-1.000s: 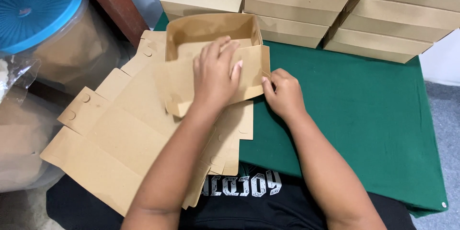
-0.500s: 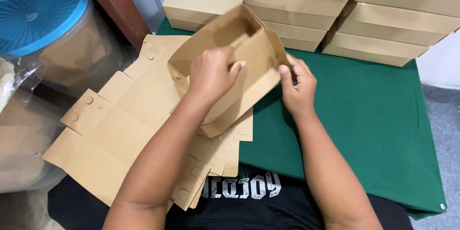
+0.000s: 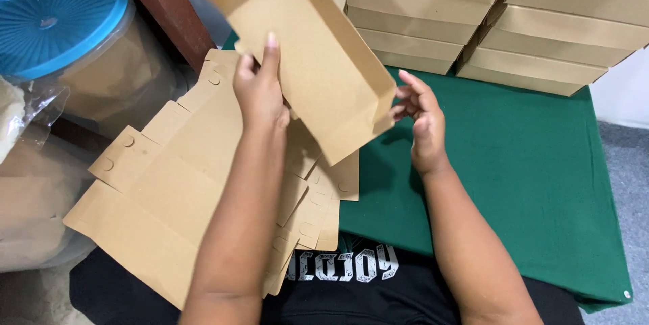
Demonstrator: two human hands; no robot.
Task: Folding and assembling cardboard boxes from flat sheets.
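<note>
Your left grip (image 3: 260,91) closed on the raised box (image 3: 304,54), box tilted above the flat blanks (image 3: 169,190), your right grip (image 3: 422,119) open, fingertips at its lower corner

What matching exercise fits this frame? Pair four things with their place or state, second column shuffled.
Things:
1. folded brown box
2. flat cardboard blanks
3. stacked finished boxes
4. blue-lidded container

Places or states:
A. at the far edge of the green cloth
B. lifted off the table, held by the left hand, with the right hand at its lower corner
C. at far left, beside the table
D. piled under the left forearm

Pairs: 1-B, 2-D, 3-A, 4-C
</note>
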